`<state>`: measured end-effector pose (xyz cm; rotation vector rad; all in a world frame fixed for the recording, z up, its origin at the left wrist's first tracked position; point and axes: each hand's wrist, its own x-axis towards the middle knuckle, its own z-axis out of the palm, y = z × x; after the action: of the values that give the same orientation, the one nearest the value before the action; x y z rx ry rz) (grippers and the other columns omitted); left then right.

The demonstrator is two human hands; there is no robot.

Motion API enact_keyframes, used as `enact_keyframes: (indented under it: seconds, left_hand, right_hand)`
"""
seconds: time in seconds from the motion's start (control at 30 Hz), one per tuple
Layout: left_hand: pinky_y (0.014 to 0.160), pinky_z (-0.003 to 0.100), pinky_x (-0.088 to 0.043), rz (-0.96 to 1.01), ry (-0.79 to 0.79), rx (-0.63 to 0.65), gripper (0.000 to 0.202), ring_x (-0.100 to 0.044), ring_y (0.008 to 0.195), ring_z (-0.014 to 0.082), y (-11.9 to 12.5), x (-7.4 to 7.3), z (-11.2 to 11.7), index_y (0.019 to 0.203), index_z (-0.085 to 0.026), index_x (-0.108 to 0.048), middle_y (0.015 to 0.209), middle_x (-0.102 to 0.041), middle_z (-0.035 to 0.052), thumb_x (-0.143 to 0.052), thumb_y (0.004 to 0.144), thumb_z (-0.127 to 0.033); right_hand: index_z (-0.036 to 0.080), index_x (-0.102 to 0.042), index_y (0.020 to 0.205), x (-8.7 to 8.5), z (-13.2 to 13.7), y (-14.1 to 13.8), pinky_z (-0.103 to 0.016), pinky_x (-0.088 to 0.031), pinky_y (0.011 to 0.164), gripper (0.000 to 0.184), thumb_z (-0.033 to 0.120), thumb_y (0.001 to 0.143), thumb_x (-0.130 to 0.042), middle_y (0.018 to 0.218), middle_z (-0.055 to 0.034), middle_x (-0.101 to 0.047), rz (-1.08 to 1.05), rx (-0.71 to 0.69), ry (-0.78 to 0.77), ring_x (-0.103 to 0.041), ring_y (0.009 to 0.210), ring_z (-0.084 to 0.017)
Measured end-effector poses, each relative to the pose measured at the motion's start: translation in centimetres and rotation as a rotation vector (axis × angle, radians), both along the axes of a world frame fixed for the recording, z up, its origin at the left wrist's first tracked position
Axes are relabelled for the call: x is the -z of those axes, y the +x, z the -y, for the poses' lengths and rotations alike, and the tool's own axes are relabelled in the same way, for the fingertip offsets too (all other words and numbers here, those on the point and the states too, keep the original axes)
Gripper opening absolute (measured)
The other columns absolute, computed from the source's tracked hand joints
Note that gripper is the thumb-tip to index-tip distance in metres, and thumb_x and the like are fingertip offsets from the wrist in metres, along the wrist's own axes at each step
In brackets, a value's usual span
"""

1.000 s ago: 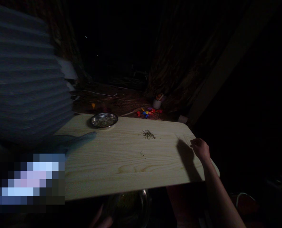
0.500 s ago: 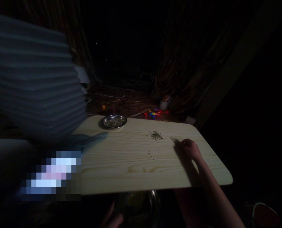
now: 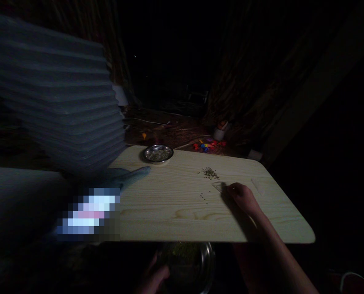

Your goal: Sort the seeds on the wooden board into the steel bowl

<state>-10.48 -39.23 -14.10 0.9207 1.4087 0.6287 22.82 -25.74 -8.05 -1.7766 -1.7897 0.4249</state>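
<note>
My right hand (image 3: pixel 243 198) is closed over the table (image 3: pixel 157 212), pinching a thin, see-through, pointed flat piece (image 3: pixel 217 186). Its tip lies close to a small pile of greenish seeds or grains (image 3: pixel 211 173), and several loose grains (image 3: pixel 204 198) are scattered nearer to me. Below the table's near edge, my left hand (image 3: pixel 157 279) is at the left side of a shiny metal bowl (image 3: pixel 210 265), fingers curled against it in shadow. Something green lies inside that bowl. A metal dish (image 3: pixel 159 154) with pale grains stands at the table's far left.
A grey sleeve and hand (image 3: pixel 132 175) of another person reach onto the table's left edge, beside a pixelated bright patch. A ribbed grey surface (image 3: pixel 62 94) fills the left. Colourful small pieces (image 3: pixel 208 145) and a white cup (image 3: pixel 219 134) are beyond the table. Surroundings are dark.
The view has shifted, so the table appears further right. My right hand has drawn the clear piece slightly nearer to me. A pale strip on the table now shows right of my hand.
</note>
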Motion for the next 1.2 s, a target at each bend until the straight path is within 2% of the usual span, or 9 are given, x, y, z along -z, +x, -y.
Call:
enact_keyframes:
  seconds: [0.13,0.23,0.33,0.4,0.8,0.93,1.1,1.17,1.2]
  left_hand:
    - [0.065,0.028,-0.047,-0.033,-0.08,-0.048,0.054,-0.055,0.072,0.0178,0.9,-1.2,-0.1,0.125,-0.01,-0.041,0.082,-0.057,0.0046,-0.045,0.073,-0.025]
    - [0.048,0.026,-0.043,0.062,-0.14,-0.054,0.062,-0.05,0.048,0.0121,0.9,0.3,-0.3,0.132,-0.013,-0.028,0.072,-0.059,0.0007,-0.045,0.074,-0.025]
    - [0.046,0.028,-0.047,0.162,-0.128,-0.031,0.06,-0.064,0.056,0.0166,0.2,2.2,-0.4,0.131,-0.017,-0.025,0.102,-0.063,0.0118,-0.046,0.075,-0.027]
    - [0.044,0.028,-0.049,0.203,-0.095,-0.007,0.056,-0.067,0.062,0.0185,-0.3,2.6,-0.3,0.129,-0.018,-0.029,0.108,-0.063,0.0142,-0.047,0.076,-0.027]
    - [0.043,0.027,-0.052,0.237,-0.055,-0.05,0.063,-0.068,0.064,0.0187,-4.1,-0.2,2.1,0.135,-0.015,-0.027,0.107,-0.067,0.0149,-0.051,0.078,-0.028]
    - [0.043,0.026,-0.05,0.197,-0.035,-0.08,0.057,-0.066,0.062,0.0174,-4.7,-0.9,2.9,0.132,-0.015,-0.035,0.101,-0.069,0.0122,-0.052,0.078,-0.026]
    - [0.046,0.029,-0.048,0.027,-0.042,-0.039,0.029,-0.064,0.056,0.0186,-4.2,-1.4,2.8,0.104,-0.017,-0.057,0.076,-0.069,0.005,-0.051,0.078,-0.028]
    - [0.056,0.034,-0.052,-0.121,0.009,-0.031,0.017,-0.067,0.068,0.0241,-4.0,-1.9,2.4,0.086,-0.02,-0.062,0.074,-0.068,0.0053,-0.053,0.078,-0.031]
    - [0.07,0.037,-0.054,-0.166,0.054,-0.036,0.015,-0.067,0.085,0.0274,-4.0,-2.2,2.2,0.083,-0.021,-0.063,0.079,-0.068,0.0057,-0.056,0.078,-0.033]
  right_hand:
    - [0.016,-0.07,0.087,-0.3,0.4,-2.6,-0.027,-0.046,0.069,0.024,0.033,0.084,-0.053,0.086,-0.0095,-0.075,0.0,-0.07,-0.014,-0.067,0.078,-0.021]
    - [0.016,-0.069,0.084,-0.7,1.5,-4.5,-0.025,-0.044,0.066,0.021,0.032,0.084,-0.054,0.081,-0.0071,-0.074,-0.002,-0.141,-0.037,-0.065,0.074,-0.019]
    - [0.017,-0.068,0.08,-1.2,2.9,-6.0,-0.024,-0.042,0.06,0.018,0.031,0.084,-0.056,0.075,-0.0047,-0.072,-0.008,-0.217,-0.07,-0.062,0.067,-0.016]
    - [0.017,-0.067,0.079,-1.4,3.7,-6.8,-0.024,-0.04,0.058,0.017,0.03,0.084,-0.056,0.073,-0.0038,-0.071,-0.01,-0.261,-0.088,-0.059,0.063,-0.015]
    - [0.021,-0.064,0.083,-1.3,7.8,-11.4,-0.025,-0.043,0.064,0.006,0.022,0.082,-0.058,0.077,-0.0007,-0.07,-0.192,-0.484,-0.261,-0.062,0.07,-0.016]
    - [0.019,-0.063,0.08,-1.2,7.4,-11.3,-0.025,-0.044,0.065,0.01,0.024,0.084,-0.055,0.078,-0.0024,-0.069,-0.272,-0.435,-0.254,-0.061,0.071,-0.017]
    - [0.019,-0.064,0.082,-1.7,7.4,-11.5,-0.025,-0.044,0.066,0.014,0.029,0.085,-0.055,0.08,-0.0026,-0.069,-0.268,-0.432,-0.267,-0.061,0.073,-0.017]
    - [0.019,-0.064,0.083,-2.0,7.1,-10.8,-0.025,-0.044,0.065,0.018,0.034,0.086,-0.055,0.079,-0.0023,-0.068,-0.301,-0.41,-0.244,-0.06,0.073,-0.017]
    - [0.018,-0.063,0.082,-2.1,6.7,-10.0,-0.025,-0.044,0.064,0.02,0.036,0.086,-0.055,0.078,-0.0022,-0.067,-0.32,-0.389,-0.226,-0.06,0.072,-0.017]
